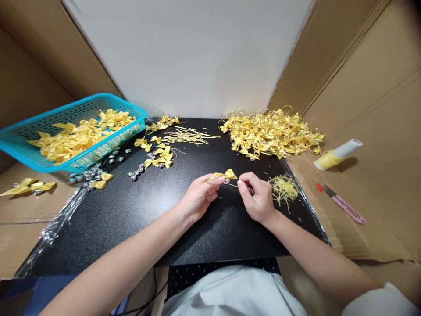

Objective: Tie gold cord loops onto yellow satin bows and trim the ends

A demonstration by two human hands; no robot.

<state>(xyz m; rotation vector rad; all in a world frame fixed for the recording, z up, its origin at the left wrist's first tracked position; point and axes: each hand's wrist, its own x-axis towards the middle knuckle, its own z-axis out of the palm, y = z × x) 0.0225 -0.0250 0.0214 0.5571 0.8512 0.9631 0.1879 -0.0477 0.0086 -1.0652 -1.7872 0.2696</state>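
My left hand (pixel 198 195) pinches a small yellow ribbon bow (pixel 225 175) over the black mat (pixel 138 219). My right hand (pixel 258 195) is closed beside it, its fingertips pinching a thin gold thread that runs to the bow; a small silver bead sits just under the bow. A large pile of finished bows with gold thread (pixel 272 134) lies at the far right of the mat. Loose yellow bows (pixel 160 153) and silver beads (pixel 136 172) lie to the left. Cut gold threads (pixel 186 135) lie in the middle back.
A turquoise basket (pixel 19 145) full of yellow bows stands at the left. Yellow thread scraps (pixel 284 188) lie by my right hand. A yellow thread spool (pixel 335 154) and pink snips (pixel 344 204) rest on the cardboard at right. Cardboard walls enclose the place.
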